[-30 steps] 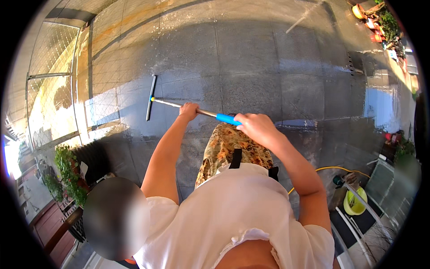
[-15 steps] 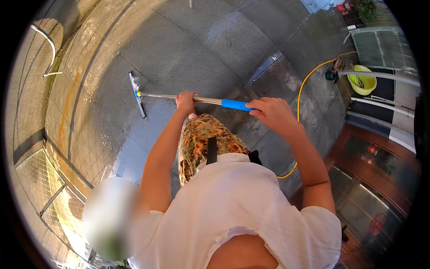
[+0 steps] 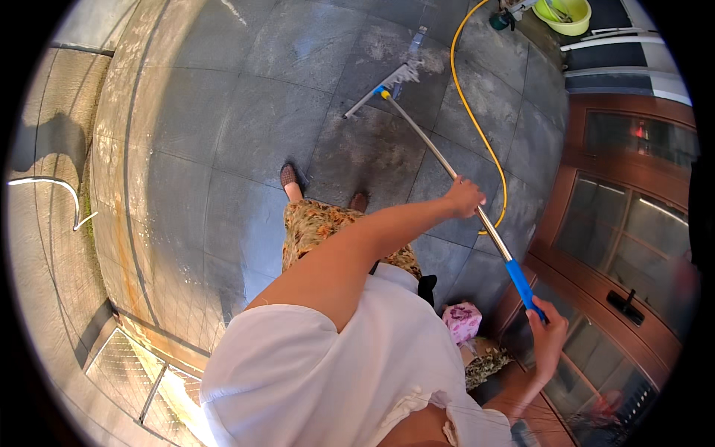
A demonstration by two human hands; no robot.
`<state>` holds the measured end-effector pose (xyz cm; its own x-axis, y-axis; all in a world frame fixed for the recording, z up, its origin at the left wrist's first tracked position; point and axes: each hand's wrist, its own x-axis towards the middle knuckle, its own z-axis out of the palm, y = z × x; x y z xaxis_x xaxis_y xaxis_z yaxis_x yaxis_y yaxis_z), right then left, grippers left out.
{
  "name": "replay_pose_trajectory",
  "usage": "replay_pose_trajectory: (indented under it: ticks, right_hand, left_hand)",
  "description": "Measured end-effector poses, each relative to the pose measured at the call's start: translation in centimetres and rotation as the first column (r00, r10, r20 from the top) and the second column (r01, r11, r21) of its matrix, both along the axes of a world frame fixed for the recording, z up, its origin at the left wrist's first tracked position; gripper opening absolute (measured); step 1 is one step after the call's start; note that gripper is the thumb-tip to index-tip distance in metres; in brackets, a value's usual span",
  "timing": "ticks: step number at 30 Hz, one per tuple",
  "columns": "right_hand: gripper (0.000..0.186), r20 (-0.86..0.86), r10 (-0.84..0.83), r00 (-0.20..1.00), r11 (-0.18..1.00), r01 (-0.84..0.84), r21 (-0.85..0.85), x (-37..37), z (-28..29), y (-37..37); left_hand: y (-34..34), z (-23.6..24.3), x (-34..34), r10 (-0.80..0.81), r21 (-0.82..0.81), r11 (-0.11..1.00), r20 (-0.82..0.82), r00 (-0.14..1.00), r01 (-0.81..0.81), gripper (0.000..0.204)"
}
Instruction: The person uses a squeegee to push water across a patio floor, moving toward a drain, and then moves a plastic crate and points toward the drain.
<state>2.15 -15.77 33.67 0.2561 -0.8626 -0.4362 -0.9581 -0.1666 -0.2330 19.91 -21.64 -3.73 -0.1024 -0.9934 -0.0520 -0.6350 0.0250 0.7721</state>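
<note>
A long-handled floor brush (image 3: 421, 132) slants from the far middle of the paving down to my right side. It has a silvery pole, a blue grip, a yellow and blue joint and a wide head. Pale bristles show along the head, which lies on the grey paving. Across my body reaches my left arm, and my left hand (image 3: 465, 197) is wrapped round the middle of the pole. My right hand (image 3: 547, 328) closes on the end of the blue grip, near the brown door.
A yellow hose (image 3: 475, 112) curves over the grey tiles (image 3: 268, 112) right of the brush. At the far right stands a yellow-green basin (image 3: 570, 22). Brown glazed doors (image 3: 596, 164) line the right side. A pink patterned bundle (image 3: 462, 322) lies beside me, and a pale wall runs along the left.
The brush head has swung from the left across to the far middle. My left arm now crosses my body, and my right hand has dropped lower and farther right. The view has turned.
</note>
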Motion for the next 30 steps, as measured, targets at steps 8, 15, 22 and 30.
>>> replay_pose_trajectory:
  ticks: [8,15,22,30]
  right_hand:
    - [0.028,0.099,-0.329,0.939,0.943,0.321,0.088,-9.1,6.6,3.7]
    - [0.028,0.254,-0.116,0.96,0.974,0.061,0.217,3.3,-5.1,-0.8]
    - [0.033,0.293,0.3,0.908,0.927,-0.35,0.134,27.1,-17.5,-3.3]
    - [0.027,0.231,0.266,0.936,0.963,-0.251,-0.095,24.9,-10.6,-5.5]
  left_hand:
    - [-0.8,5.8,-11.5,-0.564,0.039,0.821,-0.097,0.82,0.57,0.03]
    - [2.5,-2.4,7.7,-0.148,0.095,0.987,0.222,0.964,0.129,0.036]
    - [8.2,-5.4,29.9,0.531,-0.1,0.845,0.27,0.803,-0.525,0.056]
    - [3.5,-1.1,29.2,0.213,-0.139,0.972,0.167,0.963,-0.191,0.043]
